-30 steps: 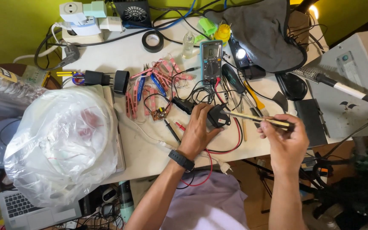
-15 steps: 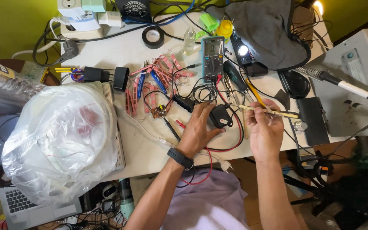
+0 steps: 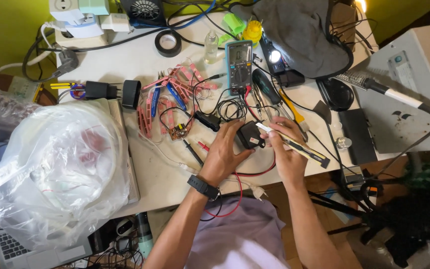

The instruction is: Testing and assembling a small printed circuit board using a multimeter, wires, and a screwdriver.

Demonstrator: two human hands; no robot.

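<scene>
My left hand point(image 3: 225, 152), with a black watch on its wrist, grips a small black plug-like box point(image 3: 250, 135) against the white table point(image 3: 125, 60). My right hand point(image 3: 287, 149) holds a utility knife point(image 3: 299, 148) with a yellow and black handle, its pale tip touching the top of the black box. A red wire point(image 3: 255, 174) runs under both hands. A grey multimeter point(image 3: 239, 67) with red and black probes point(image 3: 195, 147) lies just beyond them, next to several pink and blue wire bundles point(image 3: 167, 94).
A large clear plastic bag point(image 3: 55, 169) covers the table's left side. A roll of black tape point(image 3: 168, 43), a small clear bottle point(image 3: 212, 47), a lit lamp point(image 3: 274, 56), grey cloth point(image 3: 307, 30) and a soldering iron point(image 3: 389, 92) lie at the back and right. A laptop point(image 3: 21, 249) sits below.
My right hand has moved left with the knife, from apart at the table's right edge to the black box under my left hand, bringing the tip onto it.
</scene>
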